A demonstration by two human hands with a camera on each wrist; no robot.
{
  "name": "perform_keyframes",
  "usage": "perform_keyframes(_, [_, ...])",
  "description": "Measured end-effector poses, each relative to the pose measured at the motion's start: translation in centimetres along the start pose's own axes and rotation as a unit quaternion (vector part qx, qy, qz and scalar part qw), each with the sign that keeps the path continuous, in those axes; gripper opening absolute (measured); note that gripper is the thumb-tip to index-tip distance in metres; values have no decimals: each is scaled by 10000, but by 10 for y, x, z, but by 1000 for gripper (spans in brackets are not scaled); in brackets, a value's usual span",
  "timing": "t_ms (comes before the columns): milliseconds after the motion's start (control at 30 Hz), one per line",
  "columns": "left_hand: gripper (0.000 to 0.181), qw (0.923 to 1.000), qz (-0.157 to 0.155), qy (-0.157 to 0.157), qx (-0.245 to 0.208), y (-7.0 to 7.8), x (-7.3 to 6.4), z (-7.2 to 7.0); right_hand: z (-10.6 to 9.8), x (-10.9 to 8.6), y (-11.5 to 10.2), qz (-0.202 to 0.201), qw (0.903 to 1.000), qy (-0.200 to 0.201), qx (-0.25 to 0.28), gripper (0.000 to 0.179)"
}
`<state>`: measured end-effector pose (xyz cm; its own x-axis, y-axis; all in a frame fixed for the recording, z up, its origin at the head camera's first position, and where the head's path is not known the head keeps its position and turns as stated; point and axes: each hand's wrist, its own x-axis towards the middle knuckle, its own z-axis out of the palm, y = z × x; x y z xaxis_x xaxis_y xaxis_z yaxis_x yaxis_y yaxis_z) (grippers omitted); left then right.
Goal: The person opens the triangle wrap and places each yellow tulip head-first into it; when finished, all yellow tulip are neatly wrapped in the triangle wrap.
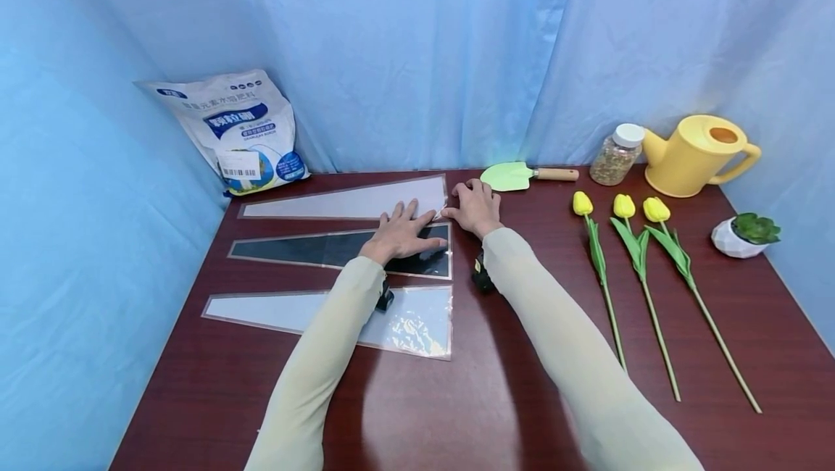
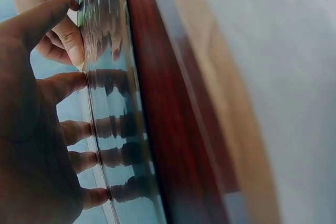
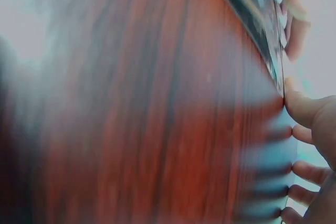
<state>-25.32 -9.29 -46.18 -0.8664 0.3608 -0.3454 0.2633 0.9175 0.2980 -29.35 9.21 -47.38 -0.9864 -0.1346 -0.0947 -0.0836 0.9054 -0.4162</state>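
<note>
Three long tapered sheets with clear borders lie one above another: a pale far sheet [image 1: 339, 198], a dark middle sheet [image 1: 293, 247] and a pale-blue near sheet [image 1: 417, 311]. My left hand [image 1: 399, 237] is spread flat; its fingertips press on the far sheet and its thumb lies over the dark one. In the left wrist view the fingertips [image 2: 79, 130] touch the glossy surface. My right hand [image 1: 476, 209] is arched at the far sheet's right end, its thumb at the near corner. In the right wrist view its fingertips [image 3: 310, 172] rest on the table.
A green trowel [image 1: 509, 176] with a wooden handle lies beyond my right hand. A white-blue bag [image 1: 241, 130] stands at the back left. At right are a jar [image 1: 613, 159], a yellow watering can [image 1: 685, 159], a potted succulent [image 1: 740, 238] and three yellow tulips [image 1: 642, 261].
</note>
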Motion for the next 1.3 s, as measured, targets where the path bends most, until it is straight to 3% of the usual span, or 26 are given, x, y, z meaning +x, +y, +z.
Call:
perform_keyframes(200, [82,10000,19,17,-3,-1,-1,-1,4,0,-4,68,9983,176,548,35])
perform_keyframes(533, [84,9999,39,-24,-108,-1,-1,0,5,1,-5,253,9973,353,598,25])
perform_keyframes(833, [82,9999,39,-18,-132,-2,0,-3,-4,2,-13,-35,9910,-56,1335,24])
perform_keyframes(933, [78,9999,58,33,-157,0,0,-6,-7,4,-16,-76,9787,-326,2026,34])
perform_keyframes(1133, [55,9994,108,240,-212,3,6,-12,-11,6,-22,454,9279,-846,3603,33])
perform_keyframes(1300, [44,9914,178,944,-892,7,19,-18,-12,8,-22,843,9014,-941,4141,43])
